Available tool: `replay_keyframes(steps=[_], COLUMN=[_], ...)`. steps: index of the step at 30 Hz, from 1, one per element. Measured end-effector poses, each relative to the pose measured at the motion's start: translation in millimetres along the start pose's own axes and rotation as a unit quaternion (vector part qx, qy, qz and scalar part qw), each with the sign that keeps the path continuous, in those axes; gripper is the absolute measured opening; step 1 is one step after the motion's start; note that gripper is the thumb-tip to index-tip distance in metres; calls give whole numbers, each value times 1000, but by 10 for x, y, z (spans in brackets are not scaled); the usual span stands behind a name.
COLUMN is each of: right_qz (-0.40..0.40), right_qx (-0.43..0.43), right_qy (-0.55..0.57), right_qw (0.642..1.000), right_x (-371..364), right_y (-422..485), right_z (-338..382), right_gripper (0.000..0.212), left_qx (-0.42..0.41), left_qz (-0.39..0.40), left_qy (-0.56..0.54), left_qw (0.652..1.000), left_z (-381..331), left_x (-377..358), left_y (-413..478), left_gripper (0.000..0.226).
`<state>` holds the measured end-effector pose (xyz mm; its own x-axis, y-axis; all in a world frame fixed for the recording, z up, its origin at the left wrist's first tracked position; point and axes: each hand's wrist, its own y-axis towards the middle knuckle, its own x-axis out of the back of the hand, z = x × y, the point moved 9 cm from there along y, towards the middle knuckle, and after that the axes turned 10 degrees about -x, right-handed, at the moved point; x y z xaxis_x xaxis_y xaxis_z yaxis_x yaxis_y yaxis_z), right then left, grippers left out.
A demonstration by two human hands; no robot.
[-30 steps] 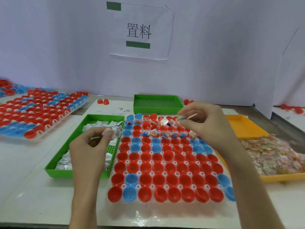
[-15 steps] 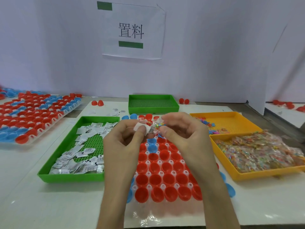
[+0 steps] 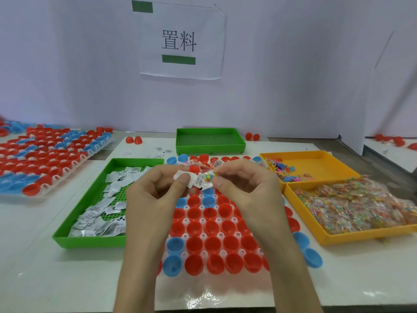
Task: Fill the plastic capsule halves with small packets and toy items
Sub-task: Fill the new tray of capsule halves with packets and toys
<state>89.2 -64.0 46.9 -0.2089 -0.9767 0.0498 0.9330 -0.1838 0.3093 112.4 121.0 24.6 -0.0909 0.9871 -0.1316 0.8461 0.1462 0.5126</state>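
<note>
Both hands are raised together over the rack of capsule halves, fingertips nearly meeting. Left hand: thumb and forefinger curled, pinching a white packet. Right hand: fingers curled, pinching a clear toy packet of coloured bits by its edge. The two packets touch or overlap between the fingers; I cannot tell whether either hand holds both. Directly beneath the fingers lie open red and blue halves that look empty; those beyond the fingers already carry packets. Risks, as judged: the toy packet is slick film held at one edge only, so it may slip in a handover and land between cups or in a half already filled. Released together without aim, the packets may catch on a rim and sit proud, hindering closure. The cups are packed tight, so an off-centre drop goes to the neighbour, leaving one half doubled and one short. The wrists hang low over the near rows, and a dip could nudge loose halves such as the blue ones lying off the rack, right of the right wrist. The green tray of white packets sits left of the left hand, and the yellow tray of toy packets right of the right hand, both on the desk. A hasty reach could scatter stock.
</note>
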Motion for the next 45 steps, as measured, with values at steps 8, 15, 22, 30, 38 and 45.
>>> replay_keyframes(steps=[8, 15, 22, 30, 38, 45], right_qz=[-44, -100, -36, 17, -23, -89], right_qx=[-17, -32, -41, -36, -34, -47], right_qy=[16, 59, 57, 52, 65, 119], right_qw=[999, 993, 997, 998, 997, 988], right_x=[131, 478, 253, 88, 129, 629], right_y=[6, 7, 14, -24, -16, -16], right_z=[-46, -56, -74, -18, -57, -66], right_gripper=[20, 15, 14, 13, 14, 12], left_qx=[-20, 30, 16, -16, -14, 21], left_qz=[-113, -155, 2, 62, 5, -149], left_qy=[13, 275, 211, 15, 2, 245], left_qw=[993, 949, 977, 998, 1000, 958], left_z=[49, 248, 43, -131, -74, 202], left_x=[426, 1016, 343, -307, -116, 1014], left_y=[58, 63, 70, -83, -46, 75], left_gripper=[15, 31, 20, 17, 14, 32])
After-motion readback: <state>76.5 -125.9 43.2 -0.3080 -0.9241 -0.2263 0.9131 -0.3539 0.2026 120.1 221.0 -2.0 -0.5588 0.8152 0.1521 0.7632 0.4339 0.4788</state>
